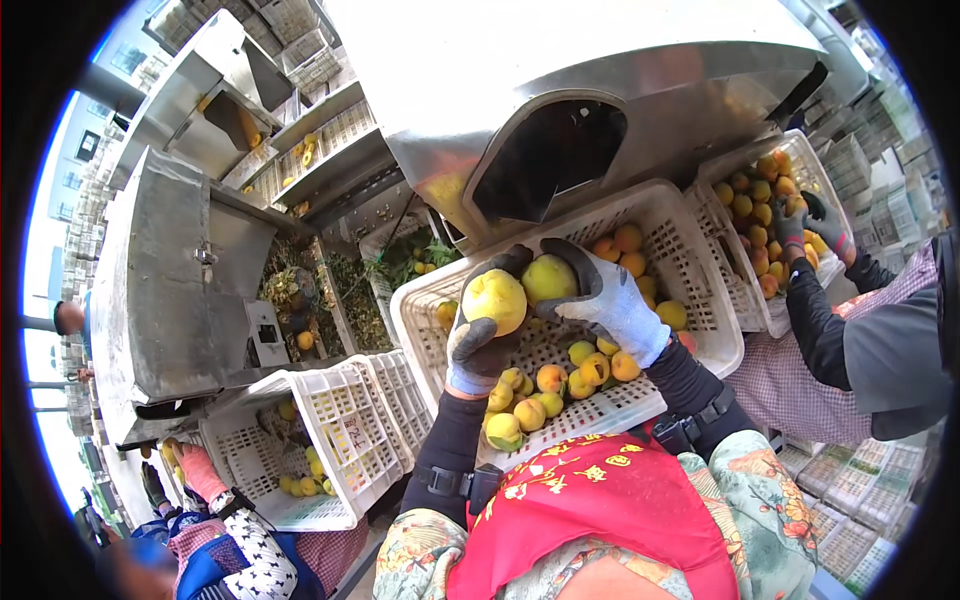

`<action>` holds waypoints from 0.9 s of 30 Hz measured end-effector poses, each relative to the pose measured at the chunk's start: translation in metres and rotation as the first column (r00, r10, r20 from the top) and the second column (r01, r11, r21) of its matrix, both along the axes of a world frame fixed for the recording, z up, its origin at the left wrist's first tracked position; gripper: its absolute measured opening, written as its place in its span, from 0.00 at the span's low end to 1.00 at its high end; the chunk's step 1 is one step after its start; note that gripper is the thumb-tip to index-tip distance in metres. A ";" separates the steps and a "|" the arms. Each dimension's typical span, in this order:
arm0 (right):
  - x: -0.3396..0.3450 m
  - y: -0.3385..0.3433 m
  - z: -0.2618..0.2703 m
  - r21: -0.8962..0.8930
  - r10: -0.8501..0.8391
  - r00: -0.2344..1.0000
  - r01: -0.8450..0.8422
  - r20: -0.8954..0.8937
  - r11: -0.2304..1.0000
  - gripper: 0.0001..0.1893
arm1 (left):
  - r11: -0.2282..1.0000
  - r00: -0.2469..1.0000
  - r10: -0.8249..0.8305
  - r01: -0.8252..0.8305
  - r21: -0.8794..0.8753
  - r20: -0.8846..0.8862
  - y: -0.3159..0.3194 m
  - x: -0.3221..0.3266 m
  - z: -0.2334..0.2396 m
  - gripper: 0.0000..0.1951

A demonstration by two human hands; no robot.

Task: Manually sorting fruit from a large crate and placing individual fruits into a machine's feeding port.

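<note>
My left hand [487, 330], in a grey-and-blue work glove, holds a yellow peach [494, 302] over a white plastic crate [705, 300]. Beside it my right hand [607, 292], gloved alike, has its thumb and fingers around a greener peach [549, 279]. The two fruits are close together; whether they touch is hard to tell. Below my hands, several yellow and orange peaches [551, 378] lie along the crate's near side, and more orange ones [628, 238] lie at its far right. My hands hide part of the crate's inside.
A metal machine housing with a dark opening [551, 157] stands behind the crate. To the right, a co-worker's gloved hands [814, 221] are at another peach crate [814, 157]. At lower left, another worker's pink glove [199, 472] is beside a tilted white crate [345, 427]. A metal cabinet [165, 285] stands left.
</note>
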State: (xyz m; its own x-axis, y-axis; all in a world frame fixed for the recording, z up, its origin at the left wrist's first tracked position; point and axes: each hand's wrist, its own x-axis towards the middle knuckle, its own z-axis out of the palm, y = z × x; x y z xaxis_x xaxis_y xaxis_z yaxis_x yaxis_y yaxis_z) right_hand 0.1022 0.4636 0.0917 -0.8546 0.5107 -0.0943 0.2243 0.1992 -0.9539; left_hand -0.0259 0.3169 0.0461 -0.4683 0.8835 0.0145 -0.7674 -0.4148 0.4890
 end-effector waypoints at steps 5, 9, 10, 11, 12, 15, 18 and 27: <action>-0.010 -0.012 -0.007 0.305 -0.092 0.917 0.222 -0.388 0.926 0.46 | 1.000 0.934 -0.007 0.008 -0.002 0.357 0.004 0.014 0.013 0.36; -0.018 -0.010 0.002 0.307 -0.122 0.947 0.216 -0.299 0.927 0.48 | 0.992 0.994 0.056 -0.045 -0.115 0.094 0.007 0.003 0.019 0.35; -0.021 -0.008 -0.001 0.326 -0.125 0.953 0.216 -0.277 0.921 0.47 | 0.995 0.993 0.052 -0.042 -0.096 0.107 0.009 0.000 0.018 0.34; -0.025 -0.006 -0.004 0.344 -0.129 0.958 0.214 -0.255 0.914 0.47 | 0.993 0.991 0.081 -0.070 -0.099 0.111 0.009 0.001 0.014 0.34; -0.029 -0.001 -0.006 0.416 -0.133 0.954 0.240 -0.269 0.877 0.46 | 0.991 0.988 0.106 -0.095 -0.096 0.113 0.010 0.003 0.011 0.34; -0.043 0.013 -0.020 0.546 -0.153 0.942 0.299 -0.297 0.783 0.44 | 0.987 0.987 0.131 -0.121 -0.109 0.092 0.008 0.004 0.001 0.34; -0.055 0.025 -0.042 0.539 -0.196 0.927 0.348 -0.321 0.767 0.46 | 0.983 0.991 0.102 -0.087 -0.159 0.089 0.001 0.004 -0.003 0.37; -0.103 0.049 -0.014 0.676 -0.262 0.848 0.527 -0.461 0.516 0.39 | 0.943 0.970 0.122 -0.179 -0.280 -0.210 0.005 0.009 0.013 0.43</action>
